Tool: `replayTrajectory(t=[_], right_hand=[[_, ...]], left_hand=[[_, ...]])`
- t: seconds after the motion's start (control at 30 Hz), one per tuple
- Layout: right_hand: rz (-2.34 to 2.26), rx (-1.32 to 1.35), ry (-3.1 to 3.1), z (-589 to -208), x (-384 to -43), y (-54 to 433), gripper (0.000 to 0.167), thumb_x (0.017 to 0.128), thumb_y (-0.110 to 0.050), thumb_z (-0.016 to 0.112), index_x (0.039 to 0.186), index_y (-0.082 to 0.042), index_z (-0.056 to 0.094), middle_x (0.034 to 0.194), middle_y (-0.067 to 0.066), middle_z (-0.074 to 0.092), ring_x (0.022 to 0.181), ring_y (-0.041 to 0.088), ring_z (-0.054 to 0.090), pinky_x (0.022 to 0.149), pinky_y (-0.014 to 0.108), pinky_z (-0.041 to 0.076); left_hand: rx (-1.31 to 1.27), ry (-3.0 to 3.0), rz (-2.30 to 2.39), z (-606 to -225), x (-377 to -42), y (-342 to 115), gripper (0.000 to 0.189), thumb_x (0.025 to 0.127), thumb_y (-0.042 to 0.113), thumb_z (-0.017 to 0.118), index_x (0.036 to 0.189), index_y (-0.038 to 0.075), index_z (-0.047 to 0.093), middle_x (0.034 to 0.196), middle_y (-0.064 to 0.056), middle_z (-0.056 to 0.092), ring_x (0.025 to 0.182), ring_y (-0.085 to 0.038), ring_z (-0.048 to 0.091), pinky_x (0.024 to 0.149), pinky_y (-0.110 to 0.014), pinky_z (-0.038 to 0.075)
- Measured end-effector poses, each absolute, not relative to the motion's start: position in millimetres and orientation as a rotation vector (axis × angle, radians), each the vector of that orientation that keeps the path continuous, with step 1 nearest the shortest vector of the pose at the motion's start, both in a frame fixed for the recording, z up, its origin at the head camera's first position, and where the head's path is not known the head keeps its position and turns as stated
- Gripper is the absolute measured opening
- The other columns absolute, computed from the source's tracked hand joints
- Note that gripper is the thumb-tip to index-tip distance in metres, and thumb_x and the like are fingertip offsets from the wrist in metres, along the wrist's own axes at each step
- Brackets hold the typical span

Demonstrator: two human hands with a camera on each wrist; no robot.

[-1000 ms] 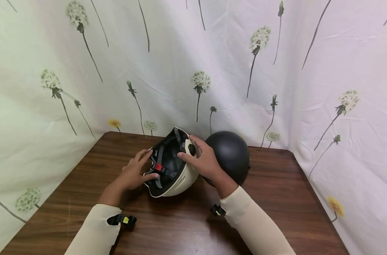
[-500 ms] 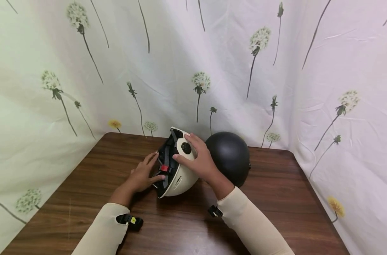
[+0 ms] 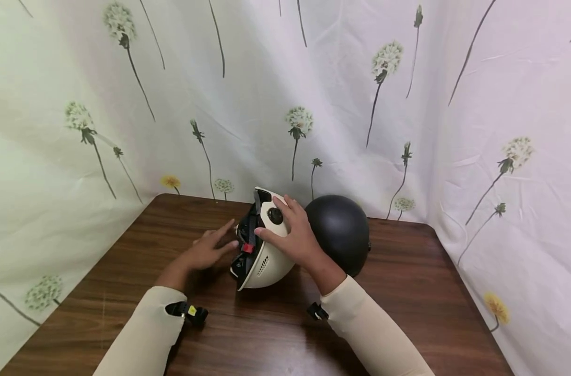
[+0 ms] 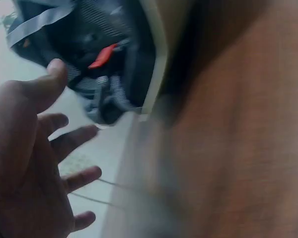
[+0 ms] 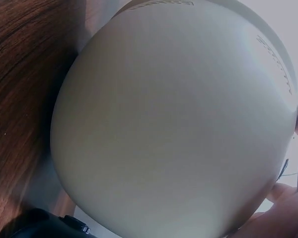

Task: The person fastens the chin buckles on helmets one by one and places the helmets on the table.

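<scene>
A cream-white helmet (image 3: 272,270) lies tipped on its side, its dark padded inside turned left toward my left hand. A red buckle (image 3: 248,248) shows on its grey strap, and a black dial (image 3: 275,215) sits on the upper shell. With thumb and fingers spread either side of the dial, my right hand (image 3: 298,237) holds the helmet. My left hand (image 3: 204,254) is beside the opening, fingers apart and extended. The left wrist view shows this hand (image 4: 25,153) holding nothing, the thumb overlapping the padding. Cream shell (image 5: 174,114) fills most of the right wrist view.
A matte black helmet (image 3: 339,230), dome up, stands just right of the cream one, behind my right hand. Both are near the back of a brown wooden table (image 3: 266,334). A white curtain (image 3: 341,104) printed with dandelions hangs behind and at both sides.
The cream helmet has turned so that its dial faces me more and its inside shows less. My left hand followed it right, then drew back from the rim. My right hand stays on the shell.
</scene>
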State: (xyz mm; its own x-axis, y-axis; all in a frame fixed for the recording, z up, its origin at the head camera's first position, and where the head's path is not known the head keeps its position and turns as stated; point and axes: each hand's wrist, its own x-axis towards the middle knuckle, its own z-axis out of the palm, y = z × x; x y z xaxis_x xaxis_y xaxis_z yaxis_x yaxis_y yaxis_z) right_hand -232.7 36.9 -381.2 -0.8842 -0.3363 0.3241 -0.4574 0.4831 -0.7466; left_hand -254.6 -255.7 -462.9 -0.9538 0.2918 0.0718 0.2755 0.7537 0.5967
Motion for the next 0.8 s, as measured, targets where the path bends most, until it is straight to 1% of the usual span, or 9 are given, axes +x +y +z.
replayTrajectory(t=[0.1,0.17,0.27,0.37,0.5,0.57,0.67,0.8], right_hand=[[1.372,0.699,-2.589,-381,-232,38,0.086,0.09,-0.061,0.073,0.164,-0.037,0.037,0.175,0.004,0.022,0.162,0.029,0.013,0.118,0.071,0.026],[1.369,0.708,-2.584,-381,-231,38,0.086,0.09,-0.061,0.073,0.164,-0.036,0.038,0.174,0.006,0.022,0.162,0.03,0.013,0.118,0.071,0.026],[1.359,0.716,-2.574,-380,-231,40,0.086,0.09,-0.061,0.073,0.164,-0.034,0.039,0.174,0.007,0.024,0.161,0.03,0.015,0.119,0.069,0.026],[1.355,0.717,-2.571,-380,-232,41,0.086,0.09,-0.061,0.074,0.164,-0.033,0.039,0.174,0.006,0.024,0.161,0.03,0.016,0.119,0.069,0.026],[1.355,0.722,-2.572,-380,-232,42,0.086,0.09,-0.061,0.074,0.164,-0.033,0.039,0.174,0.006,0.024,0.161,0.03,0.016,0.119,0.069,0.026],[1.351,0.725,-2.57,-381,-233,42,0.087,0.09,-0.063,0.073,0.164,-0.034,0.038,0.174,0.006,0.024,0.161,0.03,0.016,0.119,0.069,0.026],[1.345,0.734,-2.563,-382,-233,41,0.088,0.089,-0.068,0.071,0.164,-0.035,0.037,0.174,0.006,0.023,0.161,0.031,0.016,0.119,0.069,0.026],[1.34,0.742,-2.538,-384,-232,42,0.094,0.088,-0.075,0.067,0.165,-0.029,0.037,0.174,0.009,0.024,0.161,0.032,0.017,0.119,0.069,0.026]], left_hand=[[0.461,2.92,1.04,-438,-258,-257,0.076,0.11,0.054,0.046,0.17,0.018,0.017,0.165,-0.019,0.04,0.151,-0.053,0.025,0.112,-0.081,0.015],[0.496,2.941,1.071,-421,-260,-254,0.076,0.111,0.053,0.044,0.17,0.016,0.016,0.168,-0.019,0.035,0.154,-0.052,0.022,0.115,-0.08,0.014],[0.599,2.94,1.139,-394,-262,-243,0.075,0.111,0.05,0.046,0.17,0.013,0.018,0.169,-0.021,0.03,0.156,-0.048,0.021,0.119,-0.074,0.017],[0.699,2.902,1.212,-373,-264,-228,0.076,0.11,0.051,0.048,0.169,0.011,0.021,0.171,-0.021,0.025,0.158,-0.044,0.02,0.122,-0.069,0.018],[0.755,2.863,1.216,-354,-268,-210,0.083,0.107,0.06,0.047,0.169,0.012,0.02,0.173,-0.019,0.02,0.155,-0.045,0.026,0.12,-0.069,0.025],[0.774,2.851,1.196,-349,-271,-203,0.086,0.106,0.063,0.046,0.169,0.012,0.02,0.172,-0.02,0.021,0.151,-0.047,0.032,0.117,-0.07,0.03],[0.779,2.791,1.217,-345,-274,-196,0.085,0.104,0.062,0.051,0.168,0.011,0.026,0.168,-0.02,0.029,0.146,-0.047,0.042,0.114,-0.068,0.038],[0.752,2.66,1.317,-343,-274,-191,0.082,0.101,0.054,0.06,0.165,0.013,0.029,0.162,-0.019,0.04,0.14,-0.044,0.052,0.109,-0.062,0.046]])
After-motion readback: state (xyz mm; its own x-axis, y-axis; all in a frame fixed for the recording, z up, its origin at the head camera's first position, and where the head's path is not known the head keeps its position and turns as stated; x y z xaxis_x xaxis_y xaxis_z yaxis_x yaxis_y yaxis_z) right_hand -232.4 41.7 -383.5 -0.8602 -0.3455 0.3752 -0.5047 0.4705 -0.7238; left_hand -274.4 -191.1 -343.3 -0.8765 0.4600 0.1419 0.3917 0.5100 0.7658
